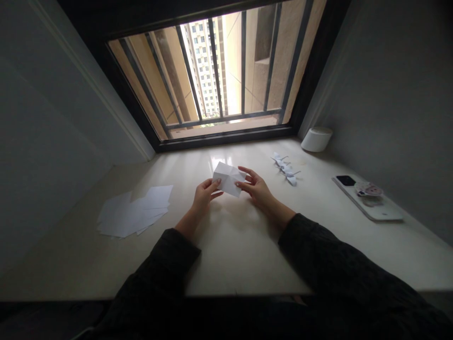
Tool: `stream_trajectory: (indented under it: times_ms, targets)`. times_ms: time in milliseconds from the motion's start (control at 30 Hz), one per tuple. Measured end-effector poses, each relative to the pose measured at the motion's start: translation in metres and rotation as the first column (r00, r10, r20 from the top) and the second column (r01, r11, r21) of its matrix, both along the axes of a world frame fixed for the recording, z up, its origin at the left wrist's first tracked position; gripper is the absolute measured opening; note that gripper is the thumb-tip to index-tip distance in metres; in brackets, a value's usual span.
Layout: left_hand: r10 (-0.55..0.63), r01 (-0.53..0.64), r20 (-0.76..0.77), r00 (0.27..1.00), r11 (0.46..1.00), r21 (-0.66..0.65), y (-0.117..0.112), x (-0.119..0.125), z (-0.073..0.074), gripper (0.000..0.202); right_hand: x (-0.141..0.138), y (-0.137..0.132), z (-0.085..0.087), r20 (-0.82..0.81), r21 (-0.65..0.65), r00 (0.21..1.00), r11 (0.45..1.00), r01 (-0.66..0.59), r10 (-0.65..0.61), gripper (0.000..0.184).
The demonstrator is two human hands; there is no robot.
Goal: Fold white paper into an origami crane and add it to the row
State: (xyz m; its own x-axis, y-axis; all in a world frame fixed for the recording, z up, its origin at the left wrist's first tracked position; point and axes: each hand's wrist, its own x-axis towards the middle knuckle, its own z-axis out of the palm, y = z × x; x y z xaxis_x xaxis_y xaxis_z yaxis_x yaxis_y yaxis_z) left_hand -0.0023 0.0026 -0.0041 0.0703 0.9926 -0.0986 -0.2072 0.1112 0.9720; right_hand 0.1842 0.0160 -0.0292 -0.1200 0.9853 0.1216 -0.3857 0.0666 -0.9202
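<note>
A partly folded white sheet of paper [228,178] is held just above the pale table [233,245], in the middle of the view. My left hand [205,194] pinches its left edge between thumb and fingers. My right hand [255,187] grips its right edge, with the fingers curled round the paper. Both arms wear dark sleeves.
A fanned stack of white sheets [132,216] lies at the left. Small folded paper figures [286,169] lie beyond my right hand. A white phone [368,197] with a sticker lies at the right, a white round container [316,139] stands by the barred window [215,75].
</note>
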Motion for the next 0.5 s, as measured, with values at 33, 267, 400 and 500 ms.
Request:
stream_trajectory:
  times_ms: [33,267,400,500]
  targets:
    - [-0.012,0.012,-0.001,1.000,1.000,-0.002,-0.0002,0.0000,-0.0001,0.039,-0.0001,-0.0004,0.0005,0.002,0.002,1.000,1.000,0.007,-0.007,0.072]
    - [-0.083,0.083,-0.027,0.996,0.997,-0.008,-0.0007,0.0016,-0.0017,0.038,-0.0010,-0.0018,0.0019,-0.002,0.012,1.000,1.000,0.023,-0.023,0.065]
    - [-0.081,0.083,-0.067,0.994,0.996,0.030,-0.0004,0.0038,-0.0056,0.050,-0.0025,-0.0033,0.0021,0.021,0.033,0.999,0.999,0.023,-0.024,0.067]
    - [0.006,0.015,-0.146,0.989,0.990,0.141,-0.0018,0.0046,-0.0064,0.081,-0.0030,-0.0055,0.0039,0.057,0.046,0.998,0.999,0.021,-0.024,0.068]
